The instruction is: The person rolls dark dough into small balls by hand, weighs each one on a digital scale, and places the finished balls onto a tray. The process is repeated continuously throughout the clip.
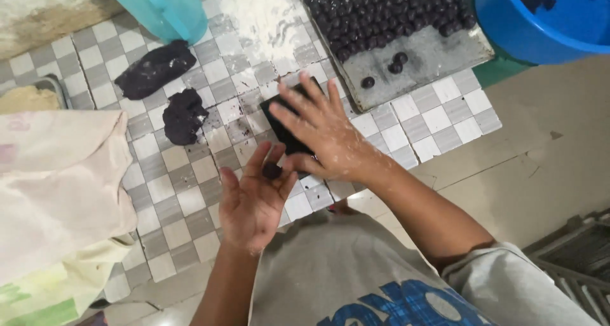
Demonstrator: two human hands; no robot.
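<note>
While the left hand lies palm up and open, a small dark dough ball rests on its fingers, just off the checkered worktop's near edge. Fingers spread, the right hand hovers flat beside it, holding nothing, over a dark dough slab. Two dark lumps lie toward the far left corner; a tray of dark balls sits at the far right.

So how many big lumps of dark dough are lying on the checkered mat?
2. One long lump lies near the teal jug; a rounder lump lies just below it. More may be hidden under the right hand.
</note>
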